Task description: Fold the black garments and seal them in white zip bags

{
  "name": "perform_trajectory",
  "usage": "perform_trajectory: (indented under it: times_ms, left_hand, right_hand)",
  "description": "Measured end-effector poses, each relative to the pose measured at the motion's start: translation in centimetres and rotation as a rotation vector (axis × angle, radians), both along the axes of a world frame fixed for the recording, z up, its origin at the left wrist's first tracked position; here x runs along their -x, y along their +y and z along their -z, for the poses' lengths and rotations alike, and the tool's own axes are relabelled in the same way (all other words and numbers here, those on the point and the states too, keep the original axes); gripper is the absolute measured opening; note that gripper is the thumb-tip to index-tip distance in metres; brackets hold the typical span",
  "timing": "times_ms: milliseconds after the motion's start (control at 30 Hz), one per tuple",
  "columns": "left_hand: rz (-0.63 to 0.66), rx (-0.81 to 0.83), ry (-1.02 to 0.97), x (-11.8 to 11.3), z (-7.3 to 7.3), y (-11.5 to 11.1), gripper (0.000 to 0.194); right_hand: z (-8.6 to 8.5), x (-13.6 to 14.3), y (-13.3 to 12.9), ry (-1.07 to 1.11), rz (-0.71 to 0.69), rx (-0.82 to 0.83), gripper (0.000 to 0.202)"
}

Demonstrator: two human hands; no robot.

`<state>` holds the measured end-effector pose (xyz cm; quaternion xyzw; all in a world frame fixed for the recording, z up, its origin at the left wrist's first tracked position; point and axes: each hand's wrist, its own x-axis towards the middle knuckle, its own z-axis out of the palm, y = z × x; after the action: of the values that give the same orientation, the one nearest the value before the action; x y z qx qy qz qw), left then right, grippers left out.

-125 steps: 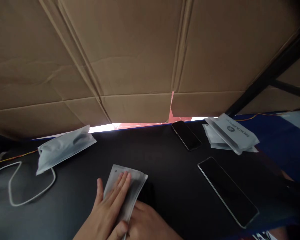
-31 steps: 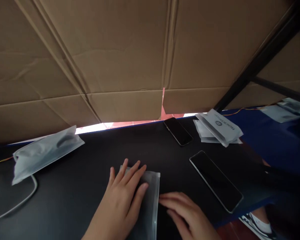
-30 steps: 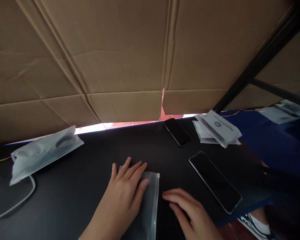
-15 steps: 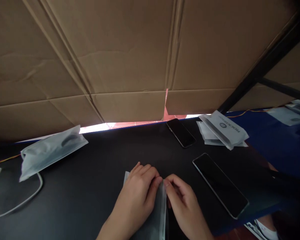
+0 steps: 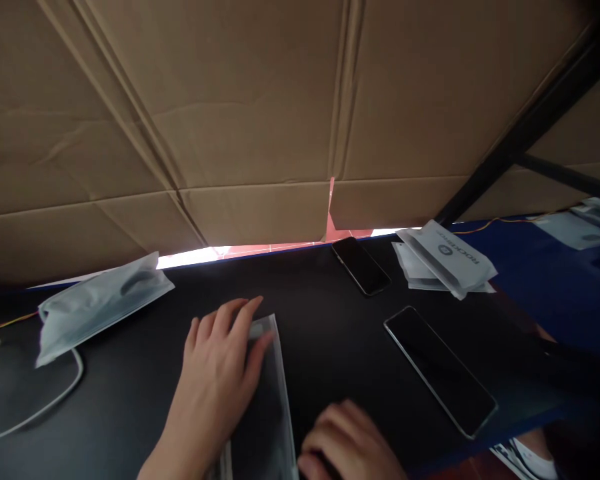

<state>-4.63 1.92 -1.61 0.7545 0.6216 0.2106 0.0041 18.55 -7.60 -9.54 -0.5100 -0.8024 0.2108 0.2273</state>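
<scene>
A flat translucent bag (image 5: 267,413) with a clear edge strip lies on the black table top at the bottom centre. My left hand (image 5: 220,363) rests across its left side, fingers apart, thumb over the bag. Just right of the bag's lower edge is my right hand (image 5: 347,440), its fingers curled and slightly blurred; whether they hold anything is hidden. Further right lies a large dark phone (image 5: 440,370) with a pale rim, and a smaller black phone (image 5: 361,265) is beyond it.
A filled frosted bag (image 5: 103,303) lies at the left above a white cable (image 5: 55,400). Printed white pouches (image 5: 453,257) are stacked at the right. Cardboard (image 5: 255,100) stands behind the table (image 5: 145,400). A dark metal bar slants at the right; a person's foot shows below.
Both hands have come apart from the bag's edge. My left hand moved left and its fingers spread; my right hand moved down towards me. The bag has shifted left and tilted.
</scene>
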Motion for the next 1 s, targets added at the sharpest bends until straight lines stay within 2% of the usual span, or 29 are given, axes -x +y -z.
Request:
perform_trajectory:
  times_ms: [67,133,233,333,400,467,600,667,700,767,900,1000]
  left_hand:
    - [0.055,-0.030,0.088,-0.3,1.1,-2.5,0.063]
    - [0.115,-0.077,0.213,-0.7,2.5,-4.8,0.076]
    - [0.131,-0.123,0.338,-1.1,4.0,-6.7,0.075]
    - [0.177,-0.111,0.347,-0.1,4.0,-6.5,0.072]
    - [0.236,-0.108,0.318,2.1,3.5,-6.0,0.076]
    - [0.249,-0.093,0.279,5.6,3.1,-5.8,0.077]
    - [0.120,0.022,0.323,13.2,3.7,-6.2,0.075]
    - [0.055,0.017,0.409,14.7,4.1,-6.4,0.076]
    - [0.035,-0.007,0.439,14.4,4.1,-6.4,0.077]
    - [0.047,-0.064,0.447,11.8,4.0,-6.4,0.074]
    - [0.202,-0.136,0.385,3.0,4.3,-6.4,0.071]
    - [0.213,-0.179,0.413,-1.4,5.7,-6.5,0.072]
  right_hand:
    - [-1.1,-1.2,1.2,-0.143,0.035,-0.176,0.037]
    - [-1.5,-1.9,2.1,-0.294,0.047,-0.329,0.060]
    - [-0.9,-2.1,2.4,-0.375,0.023,-0.364,0.069]
    - [-0.2,-2.0,2.2,-0.361,0.021,-0.305,0.070]
    - [-0.2,-2.0,2.1,-0.340,0.030,-0.284,0.070]
    - [-0.5,-2.1,2.2,-0.331,0.029,-0.280,0.070]
    - [-0.9,-2.1,2.3,-0.354,0.028,-0.314,0.068]
    - [-0.9,-2.1,2.3,-0.367,0.032,-0.336,0.066]
    - [-0.9,-2.1,2.3,-0.372,0.033,-0.340,0.066]
    - [-0.8,-2.1,2.3,-0.376,0.032,-0.336,0.065]
    - [-0.6,-2.3,2.2,-0.354,0.032,-0.326,0.066]
    - [-0.5,-2.3,2.3,-0.351,0.038,-0.336,0.067]
